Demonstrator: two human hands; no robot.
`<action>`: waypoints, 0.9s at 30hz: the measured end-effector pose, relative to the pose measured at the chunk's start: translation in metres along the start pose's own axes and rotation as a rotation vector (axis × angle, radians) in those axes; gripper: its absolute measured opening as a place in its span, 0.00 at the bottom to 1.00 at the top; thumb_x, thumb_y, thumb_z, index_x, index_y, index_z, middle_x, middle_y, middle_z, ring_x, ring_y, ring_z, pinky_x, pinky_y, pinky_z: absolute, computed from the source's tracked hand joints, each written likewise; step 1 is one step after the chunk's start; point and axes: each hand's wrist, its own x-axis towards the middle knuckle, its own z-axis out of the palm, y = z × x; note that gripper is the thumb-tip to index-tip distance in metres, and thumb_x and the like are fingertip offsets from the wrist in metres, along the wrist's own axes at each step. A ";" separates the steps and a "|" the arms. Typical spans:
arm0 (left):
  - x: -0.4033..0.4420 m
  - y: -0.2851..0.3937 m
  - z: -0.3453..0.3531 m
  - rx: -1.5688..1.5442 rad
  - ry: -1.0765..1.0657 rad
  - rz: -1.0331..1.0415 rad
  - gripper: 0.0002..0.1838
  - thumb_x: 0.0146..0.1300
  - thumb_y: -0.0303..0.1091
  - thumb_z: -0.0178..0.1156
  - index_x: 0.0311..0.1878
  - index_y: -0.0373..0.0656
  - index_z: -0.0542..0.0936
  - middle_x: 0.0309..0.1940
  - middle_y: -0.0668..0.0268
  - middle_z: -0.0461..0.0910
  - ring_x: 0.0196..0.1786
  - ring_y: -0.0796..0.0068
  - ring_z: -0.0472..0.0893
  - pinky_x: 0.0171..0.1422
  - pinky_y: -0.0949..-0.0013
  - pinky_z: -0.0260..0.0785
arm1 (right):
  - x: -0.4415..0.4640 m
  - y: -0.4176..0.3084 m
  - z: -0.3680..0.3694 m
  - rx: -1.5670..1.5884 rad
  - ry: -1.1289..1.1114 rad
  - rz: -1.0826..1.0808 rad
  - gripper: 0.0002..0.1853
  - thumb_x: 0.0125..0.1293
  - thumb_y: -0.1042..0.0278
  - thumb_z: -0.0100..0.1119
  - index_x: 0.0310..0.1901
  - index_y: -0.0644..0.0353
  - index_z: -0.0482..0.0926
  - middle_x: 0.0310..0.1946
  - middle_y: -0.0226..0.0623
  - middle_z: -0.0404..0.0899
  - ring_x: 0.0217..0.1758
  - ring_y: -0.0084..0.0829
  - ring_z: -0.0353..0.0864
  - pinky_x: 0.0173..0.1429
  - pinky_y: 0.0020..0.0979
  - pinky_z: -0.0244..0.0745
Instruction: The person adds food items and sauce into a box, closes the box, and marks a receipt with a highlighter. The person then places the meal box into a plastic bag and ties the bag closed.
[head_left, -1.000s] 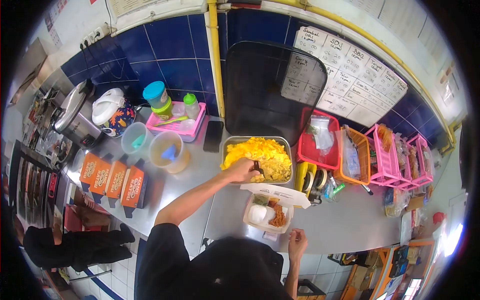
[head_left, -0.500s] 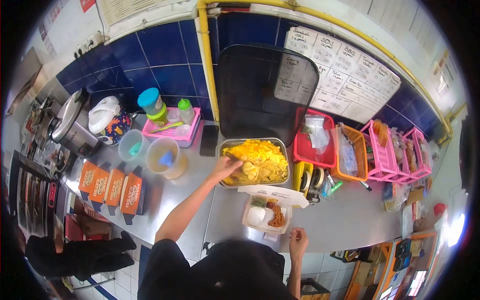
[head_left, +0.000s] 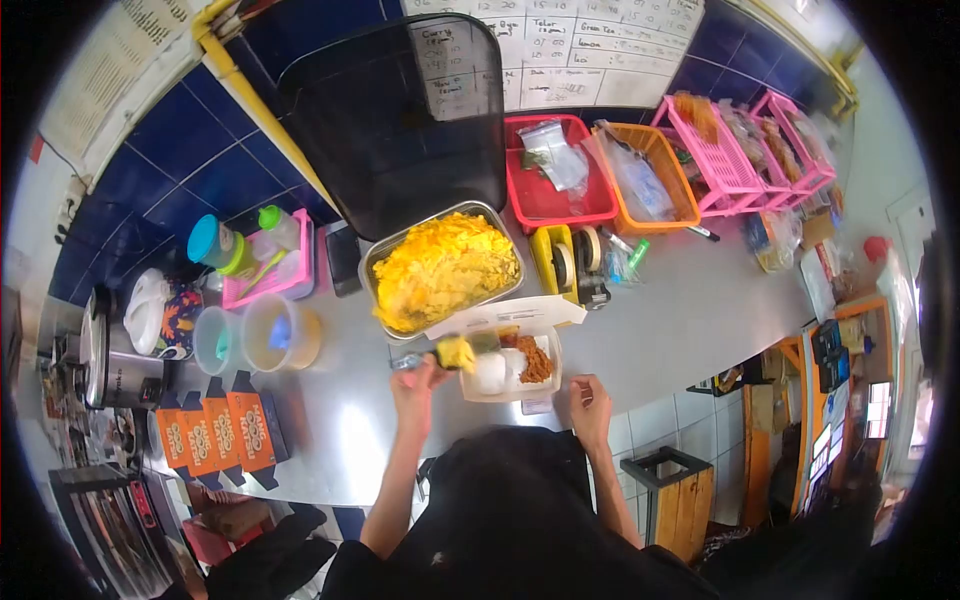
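My left hand is closed on a serving utensil with a silvery end. Its shape is blurred, so I cannot tell whether it is a spoon or tongs. A lump of yellow scrambled egg is at its far end, by the left edge of an open paper food box. White rice and brown shredded food lie in the box, with its lid folded back. Behind it stands a metal pan heaped with scrambled egg. Right of the box, my right hand has curled fingers, nothing visible in them.
A dark lid leans upright behind the pan. Tape dispenser, red basket and orange basket stand to the right. Plastic tubs, a phone and orange boxes are on the left.
My left hand has moved from inside the egg pan toward me, bringing a lump of egg beside the food box. The view has shifted. My right hand stays near the box's right side.
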 end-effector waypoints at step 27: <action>-0.036 -0.066 0.058 0.895 -0.252 0.560 0.06 0.63 0.26 0.69 0.39 0.38 0.82 0.51 0.53 0.85 0.46 0.54 0.88 0.47 0.61 0.82 | -0.019 0.038 0.021 -0.023 -0.252 0.134 0.13 0.66 0.68 0.66 0.46 0.61 0.73 0.31 0.42 0.85 0.32 0.33 0.86 0.41 0.37 0.80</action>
